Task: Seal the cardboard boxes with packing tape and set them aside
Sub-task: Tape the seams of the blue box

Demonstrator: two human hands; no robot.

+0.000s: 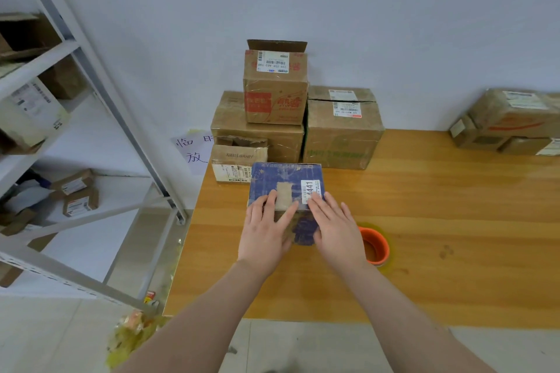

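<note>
A small blue cardboard box (281, 180) with a white label reading 4441 stands on the wooden table (424, 221), near its left side. My left hand (265, 232) lies flat on the box's near top edge, fingers straight. My right hand (336, 227) presses flat on the right part of the top, fingers spread over the label's lower corner. A roll of clear packing tape with an orange core (375, 247) stands on the table just right of my right hand.
Several brown boxes (342, 133) are stacked against the wall behind the blue box, one with open flaps on top (275, 82). More boxes (509, 124) sit at the table's far right. A metal shelf rack (91, 94) with parcels stands left.
</note>
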